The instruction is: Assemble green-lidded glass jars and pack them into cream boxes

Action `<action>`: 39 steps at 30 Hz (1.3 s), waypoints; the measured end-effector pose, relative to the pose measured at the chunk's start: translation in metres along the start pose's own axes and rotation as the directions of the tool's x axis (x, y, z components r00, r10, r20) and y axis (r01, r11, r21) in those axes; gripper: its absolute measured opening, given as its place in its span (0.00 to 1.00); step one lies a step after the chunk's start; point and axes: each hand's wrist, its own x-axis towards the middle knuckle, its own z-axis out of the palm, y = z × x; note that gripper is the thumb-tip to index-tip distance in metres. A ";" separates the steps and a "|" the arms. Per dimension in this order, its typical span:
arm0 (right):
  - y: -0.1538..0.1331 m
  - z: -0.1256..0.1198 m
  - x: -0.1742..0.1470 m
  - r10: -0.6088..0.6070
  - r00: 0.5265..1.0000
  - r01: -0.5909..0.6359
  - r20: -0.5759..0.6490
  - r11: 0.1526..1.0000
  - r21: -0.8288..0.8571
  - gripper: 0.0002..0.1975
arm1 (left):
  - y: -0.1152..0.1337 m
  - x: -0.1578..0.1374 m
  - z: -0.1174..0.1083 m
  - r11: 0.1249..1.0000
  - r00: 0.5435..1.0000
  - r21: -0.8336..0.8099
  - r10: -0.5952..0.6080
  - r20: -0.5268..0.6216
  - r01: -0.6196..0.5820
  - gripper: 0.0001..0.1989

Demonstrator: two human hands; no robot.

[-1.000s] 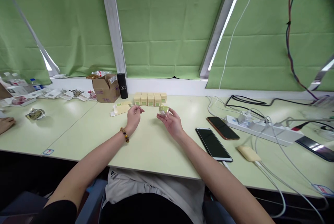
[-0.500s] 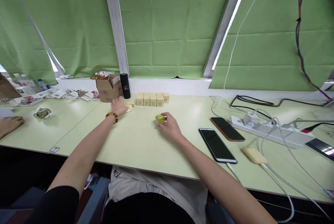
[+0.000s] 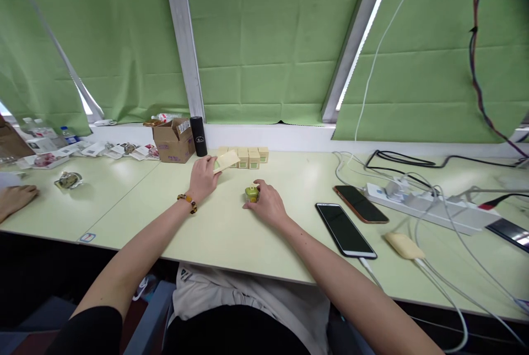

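Between the fingers of my left hand [image 3: 203,178] is a flat, pale yellow folded carton [image 3: 226,161] with a green patch, tilted above the table. My right hand [image 3: 268,202] grips a small green item with a clear lower part [image 3: 251,194], low over the tabletop; its exact kind is unclear. Behind the carton, several small pale yellow boxes [image 3: 253,159] with green labels stand in a row near the wall, the left ones partly covered by the carton.
An open cardboard box [image 3: 173,143] and a black cylinder [image 3: 199,136] stand at the back. Two phones [image 3: 346,231], a power strip [image 3: 430,209] and loose cables lie right. Another person's hand [image 3: 19,200] rests far left, near a clear-wrapped item [image 3: 68,180].
My left hand has moved right and toward me from beside the cardboard box, lifting a flat carton off the table. My right hand has shifted slightly, still holding the green item.
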 end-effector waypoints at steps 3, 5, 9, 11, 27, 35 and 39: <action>0.002 0.001 0.001 -0.013 1.000 0.013 0.002 1.000 -0.004 0.44 | 0.035 0.004 -0.001 0.987 0.993 -0.128 0.093 -0.077 -0.102 0.26; 0.001 -0.001 0.002 -0.003 1.000 0.003 0.024 1.000 0.006 0.46 | 0.055 0.006 -0.001 0.973 0.986 -0.191 0.102 -0.135 -0.127 0.26; -0.006 -0.013 0.003 -0.018 0.999 0.022 -0.036 0.992 0.121 0.36 | 0.086 0.005 0.003 0.951 0.973 -0.291 0.034 -0.229 -0.102 0.27; -0.012 -0.021 0.002 -0.056 0.989 0.091 -0.135 0.959 0.269 0.26 | 0.096 0.000 0.006 0.937 0.970 -0.339 0.000 -0.241 -0.084 0.27; -0.012 -0.030 0.008 0.014 0.990 0.107 -0.143 0.593 0.798 0.25 | 0.101 -0.023 0.007 0.728 0.988 -0.671 0.067 -0.136 -0.142 0.24; -0.009 -0.031 0.008 0.017 0.984 0.120 -0.180 0.680 0.723 0.26 | 0.094 -0.020 0.020 0.302 0.991 -0.944 -0.060 0.117 0.130 0.27; -0.013 -0.033 0.005 -0.011 0.977 0.147 -0.211 0.750 0.644 0.25 | 0.095 -0.020 0.019 0.265 0.989 -0.953 -0.026 0.148 0.150 0.29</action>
